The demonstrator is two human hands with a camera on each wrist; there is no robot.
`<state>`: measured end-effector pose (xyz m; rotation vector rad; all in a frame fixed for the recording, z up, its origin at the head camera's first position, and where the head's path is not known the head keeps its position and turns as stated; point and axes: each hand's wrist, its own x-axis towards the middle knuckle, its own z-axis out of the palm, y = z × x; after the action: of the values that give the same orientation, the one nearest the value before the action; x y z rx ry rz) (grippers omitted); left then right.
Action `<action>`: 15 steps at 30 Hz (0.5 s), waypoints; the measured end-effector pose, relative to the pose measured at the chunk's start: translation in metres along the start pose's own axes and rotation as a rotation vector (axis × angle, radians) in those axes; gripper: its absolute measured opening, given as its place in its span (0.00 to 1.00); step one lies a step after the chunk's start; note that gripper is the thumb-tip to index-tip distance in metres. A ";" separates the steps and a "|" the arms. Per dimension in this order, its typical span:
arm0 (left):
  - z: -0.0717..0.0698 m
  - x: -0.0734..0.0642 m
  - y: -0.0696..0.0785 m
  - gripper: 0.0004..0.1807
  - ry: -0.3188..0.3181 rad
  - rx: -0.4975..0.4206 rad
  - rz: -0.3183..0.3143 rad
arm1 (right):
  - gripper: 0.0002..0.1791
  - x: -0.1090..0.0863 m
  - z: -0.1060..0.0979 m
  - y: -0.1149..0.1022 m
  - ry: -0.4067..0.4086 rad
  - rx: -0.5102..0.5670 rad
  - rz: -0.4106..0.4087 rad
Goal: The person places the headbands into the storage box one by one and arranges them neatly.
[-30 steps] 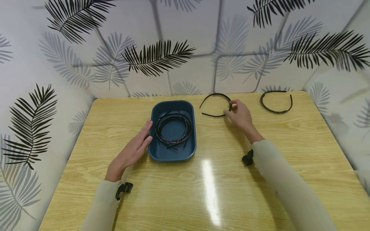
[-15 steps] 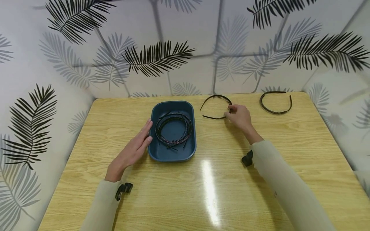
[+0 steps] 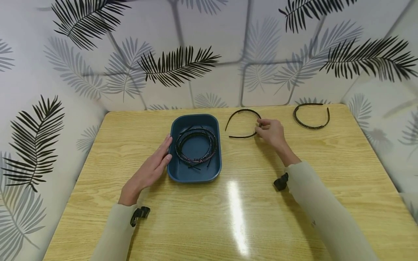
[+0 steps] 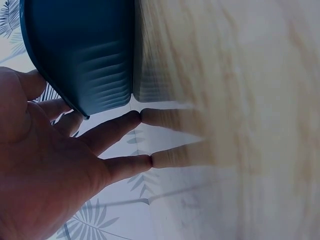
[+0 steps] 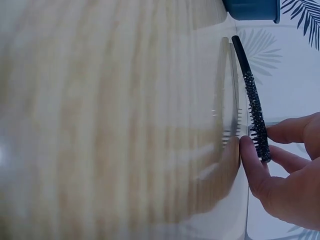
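Observation:
My right hand [image 3: 271,133] pinches a black toothed headband [image 3: 247,110] between thumb and fingers on its curved side. The ends of the headband point left, towards a blue plastic box [image 3: 196,180]. In the right wrist view, sparkly bits cover the band [image 5: 255,102], and its small teeth show close over the table. My left hand [image 3: 151,168] rests against the box's left side with its fingers extended. The left wrist view has some fingers of that hand [image 4: 55,155] at the box rim and two fingertips down on the tabletop. Several dark headbands [image 3: 213,145] lie stacked inside the box.
Another black headband [image 3: 310,127] lies at the back right of the wooden table [image 3: 183,224]. A wall with a leaf pattern [image 3: 222,83] stands right behind the table's back edge. Light reflects in a bright streak on the tabletop.
My right hand has drawn the headband slightly towards me and turned it a little, its lower end moving nearer. The left hand and the box have stayed in place.

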<state>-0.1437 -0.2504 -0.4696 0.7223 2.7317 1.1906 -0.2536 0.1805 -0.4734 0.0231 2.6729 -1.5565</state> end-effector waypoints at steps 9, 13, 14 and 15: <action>0.000 0.000 0.001 0.33 -0.013 -0.004 -0.002 | 0.27 -0.011 -0.004 0.008 -0.045 0.182 0.023; 0.000 0.000 0.000 0.33 -0.016 -0.003 0.002 | 0.28 -0.016 -0.007 0.012 -0.066 0.290 0.019; 0.000 0.000 -0.001 0.33 -0.015 -0.003 0.003 | 0.28 -0.017 -0.008 0.012 -0.072 0.321 0.018; 0.000 -0.001 -0.001 0.33 -0.013 -0.003 0.004 | 0.28 -0.018 -0.008 0.013 -0.080 0.361 0.020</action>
<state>-0.1435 -0.2512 -0.4705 0.7332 2.7186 1.1863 -0.2357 0.1938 -0.4800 0.0012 2.2907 -1.9640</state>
